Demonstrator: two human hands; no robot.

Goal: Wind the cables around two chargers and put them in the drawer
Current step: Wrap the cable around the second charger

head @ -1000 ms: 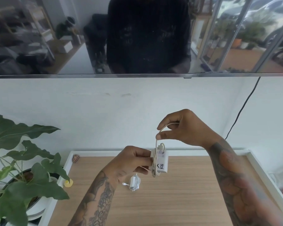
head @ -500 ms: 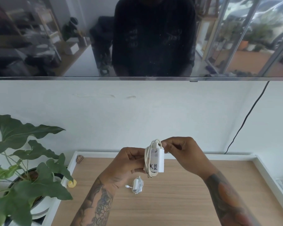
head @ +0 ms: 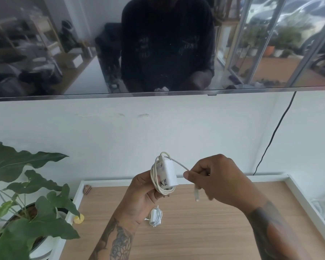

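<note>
Nearest you, the small charger point(head: 155, 217) lies wound on the wooden top point(head: 204, 231). Above it, your left hand point(head: 141, 192) grips the white charger point(head: 168, 174), coils around it. Your right hand point(head: 217, 180) pinches the cable's loose tail point(head: 196, 193) (plug dangling). Keep tension; tuck it under a coil. Drawer not in view.

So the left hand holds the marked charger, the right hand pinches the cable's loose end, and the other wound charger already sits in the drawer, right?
Not quite. The head view shows the other wound charger lying on the wooden tabletop, not in a drawer. The rest holds: left hand holds the marked charger; right hand pinches the cable.
</note>
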